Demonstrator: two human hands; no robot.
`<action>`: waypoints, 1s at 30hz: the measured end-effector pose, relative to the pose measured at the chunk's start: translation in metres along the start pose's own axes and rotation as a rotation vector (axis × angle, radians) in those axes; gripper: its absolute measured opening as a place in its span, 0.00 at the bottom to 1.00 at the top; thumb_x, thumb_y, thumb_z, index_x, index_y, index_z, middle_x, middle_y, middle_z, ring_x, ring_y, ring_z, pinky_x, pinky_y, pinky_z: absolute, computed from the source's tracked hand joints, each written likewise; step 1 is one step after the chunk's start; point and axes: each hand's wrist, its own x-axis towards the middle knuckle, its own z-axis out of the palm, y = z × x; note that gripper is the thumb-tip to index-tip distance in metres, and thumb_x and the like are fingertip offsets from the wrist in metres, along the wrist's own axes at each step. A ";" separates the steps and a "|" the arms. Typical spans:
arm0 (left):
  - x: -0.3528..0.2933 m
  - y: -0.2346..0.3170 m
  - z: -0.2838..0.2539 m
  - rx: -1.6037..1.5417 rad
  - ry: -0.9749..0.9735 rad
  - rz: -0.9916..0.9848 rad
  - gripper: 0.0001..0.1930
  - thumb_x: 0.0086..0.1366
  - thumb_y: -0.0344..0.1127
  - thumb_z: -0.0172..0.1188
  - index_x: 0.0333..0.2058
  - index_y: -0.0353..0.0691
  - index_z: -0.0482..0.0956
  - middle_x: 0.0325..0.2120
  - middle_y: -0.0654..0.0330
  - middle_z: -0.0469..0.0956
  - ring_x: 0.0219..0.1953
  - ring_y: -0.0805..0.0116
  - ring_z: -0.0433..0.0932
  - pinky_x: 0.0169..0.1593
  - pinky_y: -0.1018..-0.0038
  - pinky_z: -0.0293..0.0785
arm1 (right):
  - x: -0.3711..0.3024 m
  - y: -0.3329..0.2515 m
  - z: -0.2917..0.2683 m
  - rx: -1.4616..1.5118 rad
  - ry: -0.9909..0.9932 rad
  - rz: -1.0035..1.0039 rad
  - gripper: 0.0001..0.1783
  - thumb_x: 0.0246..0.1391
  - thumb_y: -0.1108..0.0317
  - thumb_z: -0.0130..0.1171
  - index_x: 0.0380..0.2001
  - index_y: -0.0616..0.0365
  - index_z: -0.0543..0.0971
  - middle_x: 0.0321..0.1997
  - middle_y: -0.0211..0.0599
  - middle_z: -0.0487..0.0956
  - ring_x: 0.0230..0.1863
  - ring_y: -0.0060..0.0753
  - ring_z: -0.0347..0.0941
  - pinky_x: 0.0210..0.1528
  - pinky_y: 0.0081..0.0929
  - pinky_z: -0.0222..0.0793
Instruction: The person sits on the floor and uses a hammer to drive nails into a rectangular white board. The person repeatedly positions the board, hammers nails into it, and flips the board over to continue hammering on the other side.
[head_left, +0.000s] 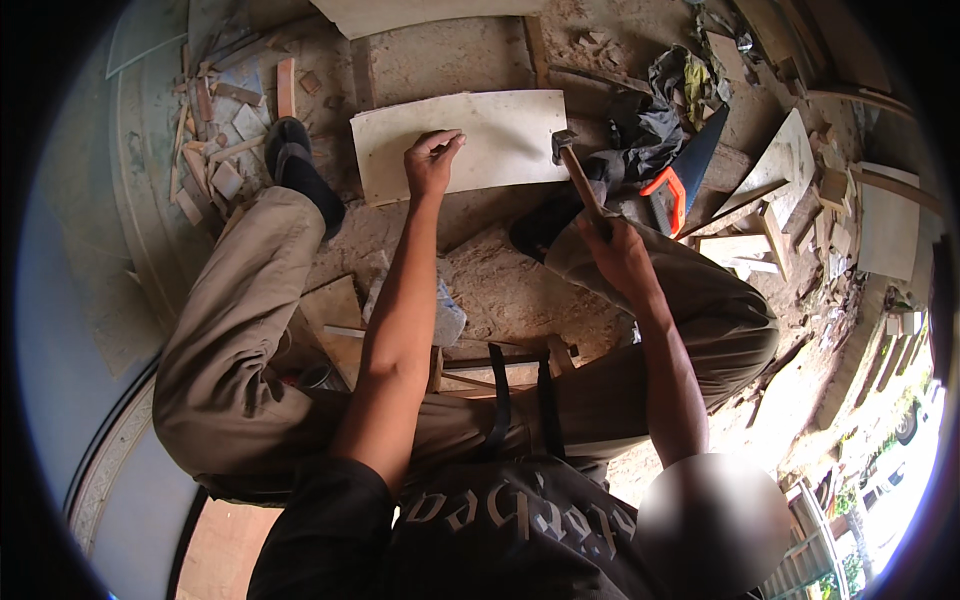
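Observation:
A pale rectangular board [505, 140] lies across the ground in front of me, between my feet. My left hand [430, 165] is over its left half, with thumb and fingers pinched together. Whatever they hold, if anything, is too small to make out. In my right hand [622, 258] is a hammer [580, 185], gripped by its wooden handle. The hammer's dark metal head is at the board's right end; whether it touches the board I cannot tell.
A handsaw [690, 170] with an orange handle lies right of the board, beside crumpled dark plastic [650, 125]. Wood offcuts [225, 180] are scattered at the left, more scraps [770, 240] at the right. Another pale board [430, 15] is at the far edge.

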 end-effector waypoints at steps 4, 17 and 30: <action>-0.002 0.015 0.002 0.043 -0.037 -0.323 0.10 0.59 0.34 0.66 0.38 0.37 0.84 0.27 0.65 0.83 0.21 0.82 0.73 0.23 0.84 0.67 | 0.000 0.003 -0.002 0.007 0.006 0.006 0.28 0.55 0.47 0.58 0.37 0.69 0.77 0.33 0.62 0.78 0.42 0.61 0.76 0.42 0.46 0.69; -0.001 0.009 -0.006 0.181 -0.081 -0.218 0.08 0.62 0.33 0.62 0.38 0.36 0.80 0.19 0.65 0.76 0.19 0.81 0.72 0.21 0.78 0.66 | -0.001 0.001 -0.004 0.027 0.012 0.003 0.29 0.54 0.48 0.58 0.42 0.69 0.77 0.35 0.63 0.78 0.44 0.61 0.75 0.45 0.45 0.70; 0.001 0.005 -0.001 0.572 -0.189 0.353 0.04 0.63 0.29 0.56 0.36 0.39 0.73 0.34 0.52 0.75 0.37 0.49 0.76 0.39 0.62 0.73 | 0.000 0.002 -0.003 -0.010 -0.015 0.024 0.27 0.55 0.50 0.58 0.39 0.69 0.77 0.33 0.64 0.78 0.42 0.62 0.76 0.42 0.45 0.70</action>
